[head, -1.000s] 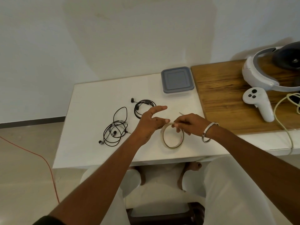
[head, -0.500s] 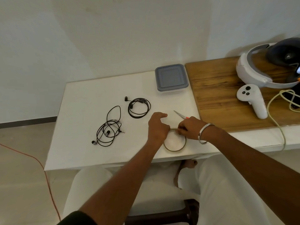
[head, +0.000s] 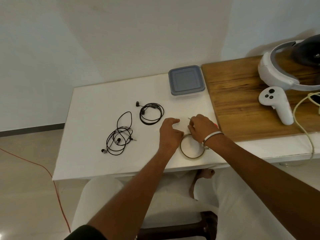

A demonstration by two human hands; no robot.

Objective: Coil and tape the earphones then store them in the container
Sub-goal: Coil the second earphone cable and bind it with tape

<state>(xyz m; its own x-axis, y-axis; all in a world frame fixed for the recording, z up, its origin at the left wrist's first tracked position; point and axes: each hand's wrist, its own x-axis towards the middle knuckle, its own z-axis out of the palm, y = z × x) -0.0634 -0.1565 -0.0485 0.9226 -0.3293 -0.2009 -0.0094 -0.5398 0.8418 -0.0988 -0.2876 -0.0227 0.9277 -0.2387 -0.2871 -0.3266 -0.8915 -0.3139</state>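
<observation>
Head view: two earphones lie on the white desk [head: 97,104]. One earphone set [head: 151,113] sits coiled, no tape visible on it; the other earphone set [head: 119,135] lies loose and tangled nearer the left edge. Container [head: 186,82] at the back still has its lid on. Judgement: taping and storing both remain. Tape roll [head: 191,146] lies flat near the front edge, just under my hands. My left hand [head: 170,134] has a curled grip at the roll's left rim; my right hand [head: 201,129] pinches at its top rim. Scissors tip [head: 190,118] pokes out behind the right hand. Open desk between hands and coil; wooden board [head: 242,94] borders right.
</observation>
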